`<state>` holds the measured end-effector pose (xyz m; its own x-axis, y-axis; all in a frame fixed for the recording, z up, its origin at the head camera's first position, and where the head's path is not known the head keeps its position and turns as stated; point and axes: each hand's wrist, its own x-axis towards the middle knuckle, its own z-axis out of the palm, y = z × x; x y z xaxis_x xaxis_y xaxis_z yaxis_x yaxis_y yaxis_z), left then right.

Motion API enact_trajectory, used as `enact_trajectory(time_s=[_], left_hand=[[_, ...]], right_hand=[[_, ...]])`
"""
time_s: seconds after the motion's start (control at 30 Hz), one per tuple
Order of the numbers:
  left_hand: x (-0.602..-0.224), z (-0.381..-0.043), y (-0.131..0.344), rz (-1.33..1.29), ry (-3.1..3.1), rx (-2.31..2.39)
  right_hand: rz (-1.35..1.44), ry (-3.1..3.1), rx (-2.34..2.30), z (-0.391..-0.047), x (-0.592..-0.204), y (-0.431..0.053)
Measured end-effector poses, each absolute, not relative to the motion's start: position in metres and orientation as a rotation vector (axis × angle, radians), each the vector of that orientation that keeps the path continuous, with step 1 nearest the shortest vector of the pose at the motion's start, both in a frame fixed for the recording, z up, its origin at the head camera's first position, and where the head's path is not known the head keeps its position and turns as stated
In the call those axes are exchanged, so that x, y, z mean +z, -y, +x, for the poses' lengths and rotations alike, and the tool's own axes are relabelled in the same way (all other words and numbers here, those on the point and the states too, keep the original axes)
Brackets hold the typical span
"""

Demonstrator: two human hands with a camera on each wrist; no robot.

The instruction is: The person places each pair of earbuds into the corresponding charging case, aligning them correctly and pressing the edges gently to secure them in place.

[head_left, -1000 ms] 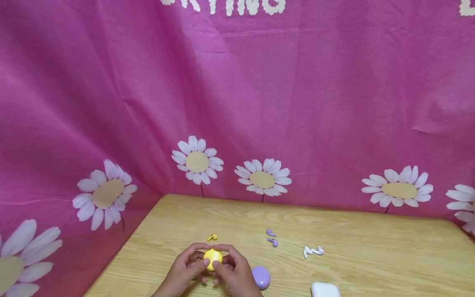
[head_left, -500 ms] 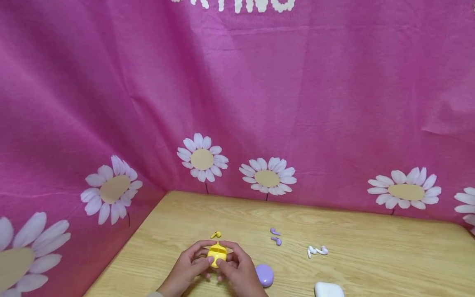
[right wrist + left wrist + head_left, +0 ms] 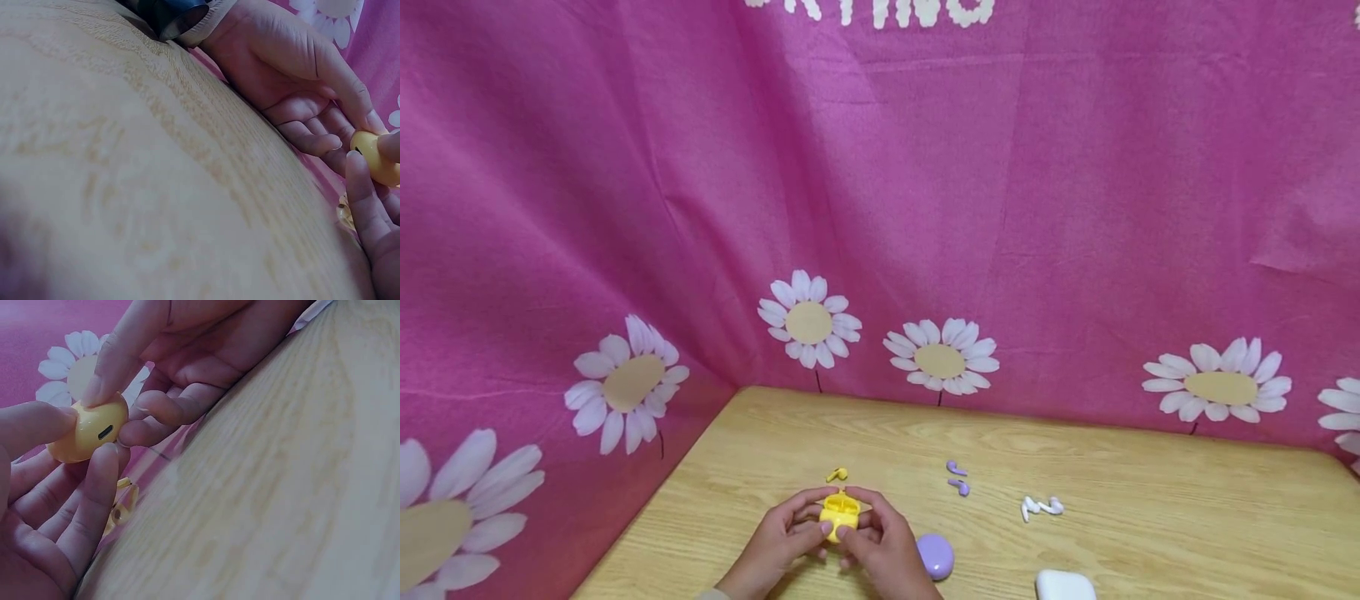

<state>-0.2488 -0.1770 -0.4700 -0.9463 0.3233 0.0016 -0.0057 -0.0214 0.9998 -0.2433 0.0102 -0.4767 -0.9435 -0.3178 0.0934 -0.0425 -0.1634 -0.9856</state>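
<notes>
Writing: white capitals [image 3: 881,12] on pink backdrop [image 3: 1067,167], cropped above; full word unreadable. Yellow case [image 3: 840,518], lid raised, held at the counter's [image 3: 1150,517] near side, left of purple case [image 3: 936,557]. Left hand [image 3: 786,535] and right hand [image 3: 882,537] share the grip, closed around it: thumbs on its near face, index fingers arched to its far edge.
</notes>
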Motion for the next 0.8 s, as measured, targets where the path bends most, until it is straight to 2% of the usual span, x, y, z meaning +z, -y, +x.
enact_trajectory(time_s=[0.3, 0.63, 0.8], left_hand=[[-0.4741, -0.2476, 0.1837, 0.303, -1.961, 2.025], [-0.4732, -0.2532, 0.1835, 0.440, -1.949, 2.062], [-0.4716, -0.2530, 0.1826, 0.428, -1.979, 2.081]], right_hand=[[-0.339, -1.904, -2.201, -0.2393, -0.4775, -0.0074], [-0.238, -1.909, -2.228, -0.2428, -0.4761, -0.0074], [-0.164, -1.908, -2.268, -0.2445, -0.4759, -0.0064]])
